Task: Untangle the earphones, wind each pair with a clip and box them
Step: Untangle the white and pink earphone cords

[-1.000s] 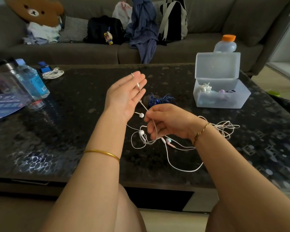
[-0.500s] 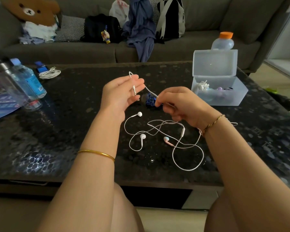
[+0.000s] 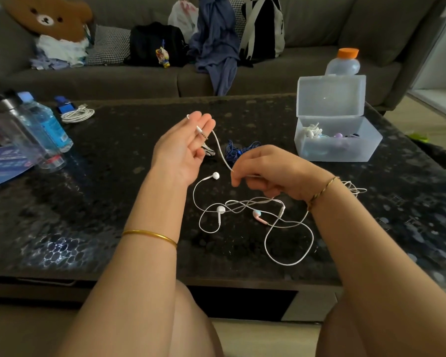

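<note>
My left hand (image 3: 184, 148) is raised over the table with its fingers nearly straight. The plug end of the white earphones (image 3: 220, 209) is pinched between those fingers, with a loop of cable over the fingertips. My right hand (image 3: 271, 173) pinches the same cable a short way down, and it runs taut between the hands. Two white earbuds and a pink-and-blue earbud (image 3: 257, 214) lie in loose loops on the table below. A blue earphone bundle (image 3: 238, 150) and a small clip (image 3: 208, 150) sit behind my hands. The open translucent box (image 3: 366, 153) holds wound earphones.
More white cable (image 3: 354, 188) lies behind my right wrist. Water bottles (image 3: 45, 124) and a coiled white cable (image 3: 77, 115) are at the table's left. An orange-capped bottle (image 3: 344, 64) stands behind the box. A sofa with bags and clothes runs along the back.
My right hand has dropped from beside the blue bundle toward the table, drawing the cable down. My left hand has stayed raised, with its fingers a little straighter.
</note>
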A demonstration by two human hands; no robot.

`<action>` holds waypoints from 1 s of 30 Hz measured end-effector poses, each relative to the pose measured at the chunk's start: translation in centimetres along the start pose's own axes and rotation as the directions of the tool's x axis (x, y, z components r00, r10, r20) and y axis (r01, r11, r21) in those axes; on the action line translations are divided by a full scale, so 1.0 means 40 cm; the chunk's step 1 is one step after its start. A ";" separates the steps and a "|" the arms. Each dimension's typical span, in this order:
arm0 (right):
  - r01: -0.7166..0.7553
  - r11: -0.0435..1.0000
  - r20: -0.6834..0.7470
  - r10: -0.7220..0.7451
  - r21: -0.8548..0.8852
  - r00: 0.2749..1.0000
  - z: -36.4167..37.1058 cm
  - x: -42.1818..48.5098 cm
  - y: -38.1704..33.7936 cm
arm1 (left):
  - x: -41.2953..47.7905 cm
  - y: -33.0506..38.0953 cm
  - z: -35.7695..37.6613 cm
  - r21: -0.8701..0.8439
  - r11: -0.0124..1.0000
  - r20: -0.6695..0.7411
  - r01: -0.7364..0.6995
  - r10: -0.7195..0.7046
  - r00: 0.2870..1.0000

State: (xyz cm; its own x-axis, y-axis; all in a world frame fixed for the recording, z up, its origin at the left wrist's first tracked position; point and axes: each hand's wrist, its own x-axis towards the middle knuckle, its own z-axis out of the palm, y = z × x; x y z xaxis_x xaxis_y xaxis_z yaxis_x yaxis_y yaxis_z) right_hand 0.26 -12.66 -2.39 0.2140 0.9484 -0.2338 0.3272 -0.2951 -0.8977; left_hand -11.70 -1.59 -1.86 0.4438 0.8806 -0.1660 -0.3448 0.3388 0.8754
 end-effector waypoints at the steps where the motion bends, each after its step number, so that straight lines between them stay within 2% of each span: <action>1: -0.022 0.999 0.000 0.022 -0.027 1.000 0.003 0.001 0.001 | -0.002 0.000 0.001 -0.046 0.999 0.015 0.012 -0.011 1.000; 4: -0.050 0.997 0.027 0.051 -0.054 0.998 0.006 0.003 0.004 | -0.006 -0.003 0.007 -0.105 0.995 0.008 0.003 -0.002 1.000; 6: -0.032 0.997 0.065 0.037 -0.075 0.997 0.007 0.004 0.000 | -0.010 -0.011 0.017 -0.078 0.997 -0.008 -0.025 0.025 1.000; 9: 0.025 0.994 0.102 -0.014 -0.107 0.995 0.009 -0.005 -0.009 | -0.013 -0.033 0.031 0.107 0.983 -0.009 -0.147 0.149 0.989; 11: 0.101 0.993 0.089 -0.096 -0.059 0.991 0.003 -0.014 -0.017 | -0.008 -0.047 0.030 0.313 0.907 0.050 -0.280 0.279 0.959; 13: 0.190 0.981 -0.009 -0.190 0.033 0.982 -0.013 -0.021 -0.024 | -0.004 -0.052 0.023 0.510 0.769 0.171 -0.385 0.348 0.922; 15: 0.270 0.955 -0.153 -0.251 0.119 0.956 -0.038 -0.026 -0.026 | -0.006 -0.054 0.022 0.647 0.628 0.297 -0.431 0.314 0.902; 16: 0.303 0.942 -0.223 -0.267 0.146 0.937 -0.049 -0.027 -0.025 | -0.012 -0.053 0.024 0.682 0.588 0.344 -0.435 0.267 0.900; 19: 0.339 0.928 -0.388 -0.260 0.151 0.884 -0.067 -0.023 -0.011 | -0.036 -0.049 0.041 0.730 0.566 0.415 -0.383 0.079 0.907; 21: 0.333 0.934 -0.480 -0.236 0.127 0.845 -0.073 -0.016 0.002 | -0.051 -0.041 0.052 0.723 0.606 0.449 -0.333 -0.045 0.893; 24: 0.283 0.951 -0.554 -0.168 0.128 0.816 -0.080 -0.006 0.021 | -0.066 -0.037 0.063 0.570 0.803 0.505 -0.174 -0.175 0.845; 27: 0.231 0.946 -0.468 -0.102 0.227 0.878 -0.072 0.000 0.033 | -0.068 -0.036 0.071 0.343 0.939 0.521 0.037 -0.222 0.824; 30: 0.108 0.971 -0.309 -0.038 0.214 0.950 -0.054 0.001 0.036 | -0.062 -0.034 0.074 0.150 0.973 0.435 0.178 -0.226 0.871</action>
State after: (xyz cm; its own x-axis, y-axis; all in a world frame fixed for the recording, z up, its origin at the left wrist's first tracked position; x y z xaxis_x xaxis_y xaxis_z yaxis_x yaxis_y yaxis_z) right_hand 2.74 -13.30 -2.89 0.4752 0.8769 -0.0731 0.1434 -0.1592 -0.9768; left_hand -9.90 -5.20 -1.29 0.8248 0.5465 -0.1453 -0.1324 0.4364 0.8900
